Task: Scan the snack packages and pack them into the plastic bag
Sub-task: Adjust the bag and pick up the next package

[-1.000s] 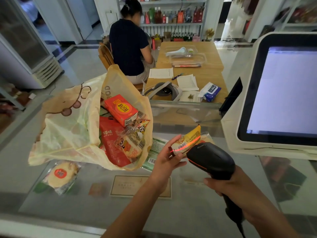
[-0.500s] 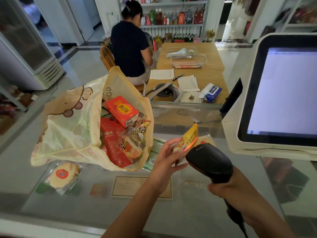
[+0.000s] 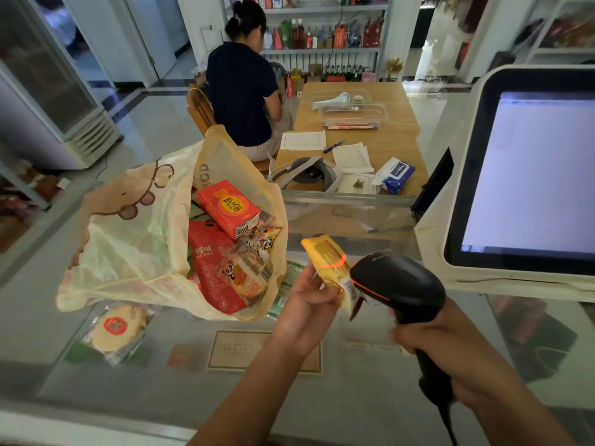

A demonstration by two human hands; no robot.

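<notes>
A yellow snack package [image 3: 331, 268] is pinched in the left hand [image 3: 306, 304] above the glass counter [image 3: 193, 397] — beside the plastic bag [image 3: 135, 239] — while the scanner [image 3: 399, 284] is gripped by the right hand [image 3: 431, 342].

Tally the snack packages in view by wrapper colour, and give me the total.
Orange box: 1
Red pouch: 1
Clear cracker packs: 3, two in the plastic bag, the second at, and one on the counter at
Yellow package, in the left hand: 1
Green package, partly under the bag: 1
Total: 7
</notes>
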